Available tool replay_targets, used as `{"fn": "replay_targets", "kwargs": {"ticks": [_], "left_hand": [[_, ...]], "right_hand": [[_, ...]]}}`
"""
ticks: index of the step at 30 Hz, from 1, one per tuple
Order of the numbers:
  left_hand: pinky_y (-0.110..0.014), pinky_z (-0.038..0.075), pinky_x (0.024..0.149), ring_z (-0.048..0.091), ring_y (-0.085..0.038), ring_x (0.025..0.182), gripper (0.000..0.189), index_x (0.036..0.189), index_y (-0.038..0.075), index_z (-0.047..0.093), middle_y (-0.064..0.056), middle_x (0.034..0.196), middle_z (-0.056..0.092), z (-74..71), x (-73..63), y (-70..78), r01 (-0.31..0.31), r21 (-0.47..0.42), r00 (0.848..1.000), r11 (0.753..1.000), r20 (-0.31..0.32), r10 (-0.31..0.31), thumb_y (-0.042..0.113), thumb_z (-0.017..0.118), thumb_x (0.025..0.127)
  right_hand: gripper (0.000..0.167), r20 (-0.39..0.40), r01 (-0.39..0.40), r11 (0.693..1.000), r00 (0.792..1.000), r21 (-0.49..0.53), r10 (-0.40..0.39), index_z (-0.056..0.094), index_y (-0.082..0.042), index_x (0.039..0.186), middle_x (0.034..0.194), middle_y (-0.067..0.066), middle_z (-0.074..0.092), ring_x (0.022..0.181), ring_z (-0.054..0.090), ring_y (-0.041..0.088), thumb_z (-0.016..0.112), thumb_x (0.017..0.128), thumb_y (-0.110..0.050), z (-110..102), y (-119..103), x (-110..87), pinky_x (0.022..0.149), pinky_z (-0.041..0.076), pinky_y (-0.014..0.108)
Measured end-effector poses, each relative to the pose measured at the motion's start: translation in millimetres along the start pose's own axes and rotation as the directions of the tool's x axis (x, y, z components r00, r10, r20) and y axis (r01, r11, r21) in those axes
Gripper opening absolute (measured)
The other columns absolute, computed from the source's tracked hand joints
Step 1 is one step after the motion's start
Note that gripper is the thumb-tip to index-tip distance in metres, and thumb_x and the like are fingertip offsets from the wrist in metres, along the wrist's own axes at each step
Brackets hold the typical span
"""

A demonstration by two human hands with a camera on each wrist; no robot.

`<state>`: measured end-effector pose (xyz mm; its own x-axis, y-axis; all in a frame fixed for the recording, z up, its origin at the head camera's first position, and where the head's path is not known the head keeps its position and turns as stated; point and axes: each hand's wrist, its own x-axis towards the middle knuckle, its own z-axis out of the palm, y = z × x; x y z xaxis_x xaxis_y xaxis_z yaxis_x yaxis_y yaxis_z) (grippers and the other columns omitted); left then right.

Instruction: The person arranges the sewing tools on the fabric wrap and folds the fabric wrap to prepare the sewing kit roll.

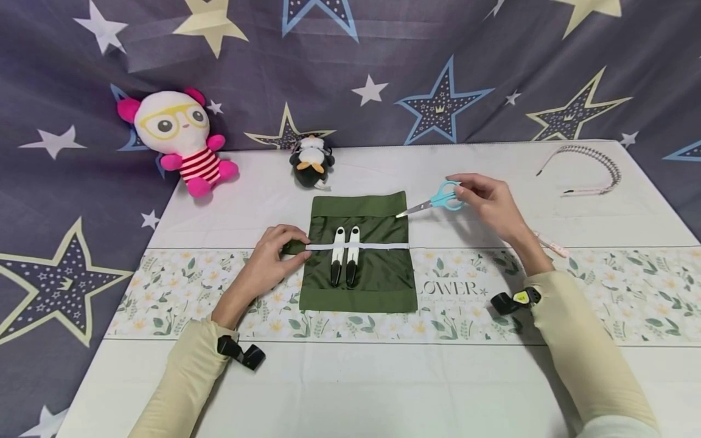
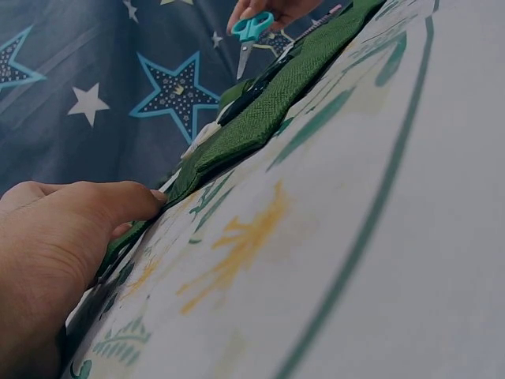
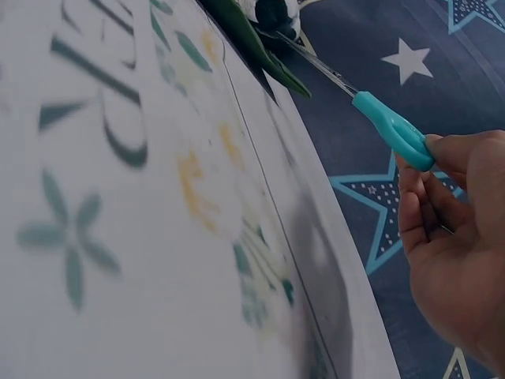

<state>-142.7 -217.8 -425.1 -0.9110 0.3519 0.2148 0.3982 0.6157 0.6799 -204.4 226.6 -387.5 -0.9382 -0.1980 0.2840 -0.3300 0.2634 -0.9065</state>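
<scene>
A green cloth roll-up pouch (image 1: 358, 299) lies unfolded on the table, with a pale elastic band (image 1: 383, 246) across its middle. Under the band sit two slim white implements (image 1: 338, 246) with black ends, side by side; their exact kind is unclear. My left hand (image 1: 274, 255) pinches the pouch's left edge by a small green tab; the left wrist view shows the thumb on the cloth. By one handle loop, my right hand (image 1: 490, 204) holds turquoise scissors (image 1: 440, 198) in the air. Their blades point left, over the pouch's upper right corner.
A pink-and-white plush toy (image 1: 191, 143) sits at the back left, and a small penguin plush (image 1: 311, 161) lies behind the pouch. A headband (image 1: 602, 164) rests at the back right. Beyond the right wrist, a thin pinkish item (image 1: 553, 245) is partly hidden. A starred curtain (image 1: 361, 67) hangs behind.
</scene>
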Motion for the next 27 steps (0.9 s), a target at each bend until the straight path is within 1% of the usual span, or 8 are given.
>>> {"fn": "replay_targets", "kwargs": {"ticks": [5,7,9,13,16,17,24,27], "left_hand": [[-0.057,0.038,0.104,0.048,-0.031,0.124,0.02,0.115,0.014,0.072,-0.007,0.13,0.061,-0.2,-0.4,-0.1,0.002,0.002,1.0,1.0,-0.002,-0.002,0.02,0.077,0.097],[-0.058,0.038,0.104,0.048,-0.031,0.125,0.02,0.115,0.014,0.072,-0.008,0.131,0.061,-0.2,-0.4,-0.2,0.001,0.004,1.0,1.0,0.0,-0.001,0.02,0.076,0.097],[-0.058,0.038,0.104,0.048,-0.032,0.125,0.02,0.115,0.013,0.072,-0.008,0.131,0.061,-0.3,-0.5,-0.2,0.001,0.004,1.0,1.0,0.002,-0.001,0.021,0.076,0.097],[-0.057,0.038,0.104,0.048,-0.031,0.125,0.02,0.115,0.014,0.072,-0.007,0.131,0.061,-0.3,-0.5,0.2,0.004,0.0,1.0,1.0,0.003,-0.004,0.021,0.076,0.097],[-0.057,0.037,0.105,0.048,-0.03,0.125,0.02,0.115,0.014,0.072,-0.006,0.131,0.061,-0.2,-0.3,0.6,0.008,-0.002,1.0,1.0,0.003,-0.008,0.021,0.077,0.097],[-0.057,0.037,0.105,0.048,-0.031,0.125,0.021,0.115,0.014,0.072,-0.007,0.131,0.061,-0.1,-0.1,0.8,0.006,-0.003,1.0,1.0,0.003,-0.006,0.021,0.077,0.097],[-0.056,0.039,0.103,0.049,-0.031,0.123,0.021,0.114,0.012,0.073,-0.009,0.13,0.062,0.2,0.6,1.2,-0.001,-0.015,1.0,1.0,-0.005,0.001,0.019,0.078,0.095],[-0.056,0.038,0.103,0.049,-0.031,0.123,0.021,0.114,0.012,0.073,-0.009,0.131,0.062,0.5,0.8,1.0,0.002,-0.015,1.0,1.0,-0.004,-0.002,0.019,0.078,0.095]], "right_hand": [[0.029,0.041,0.008,1.0,0.999,0.008,-0.009,0.065,0.008,0.131,0.097,0.004,0.07,0.081,0.06,0.012,0.061,0.104,-0.002,11.4,-2.3,4.5,0.07,0.047,0.022],[0.029,0.061,0.011,1.0,0.998,0.011,-0.012,0.065,0.008,0.132,0.098,0.005,0.071,0.078,0.059,0.013,0.06,0.104,-0.002,15.6,-2.7,6.1,0.066,0.045,0.022],[0.029,0.081,0.013,1.0,0.997,0.018,-0.014,0.066,0.007,0.131,0.099,0.007,0.071,0.077,0.058,0.013,0.06,0.104,-0.002,19.9,-3.9,7.7,0.065,0.044,0.023],[0.029,0.113,0.02,1.0,0.993,0.006,-0.021,0.066,0.005,0.132,0.093,0.013,0.066,0.064,0.045,0.013,0.059,0.105,-0.003,26.4,-6.0,9.9,0.057,0.035,0.024],[0.028,0.13,0.024,1.0,0.991,-0.008,-0.023,0.067,0.003,0.132,0.085,0.017,0.058,0.057,0.032,0.013,0.058,0.106,-0.004,30.1,-7.8,10.9,0.051,0.028,0.027],[0.028,0.135,0.027,1.0,0.991,-0.012,-0.025,0.068,0.002,0.131,0.083,0.017,0.056,0.056,0.03,0.013,0.057,0.107,-0.005,31.3,-8.2,11.3,0.051,0.027,0.027],[0.026,0.177,0.033,0.999,0.984,-0.026,-0.028,0.07,0.002,0.128,0.084,0.021,0.058,0.06,0.035,0.013,0.056,0.107,-0.005,40.0,-7.3,16.0,0.055,0.031,0.026],[0.026,0.19,0.019,0.999,0.982,-0.045,-0.01,0.07,0.001,0.127,0.082,0.021,0.058,0.055,0.032,0.011,0.056,0.107,-0.006,44.0,-6.8,18.3,0.052,0.029,0.025]]}}
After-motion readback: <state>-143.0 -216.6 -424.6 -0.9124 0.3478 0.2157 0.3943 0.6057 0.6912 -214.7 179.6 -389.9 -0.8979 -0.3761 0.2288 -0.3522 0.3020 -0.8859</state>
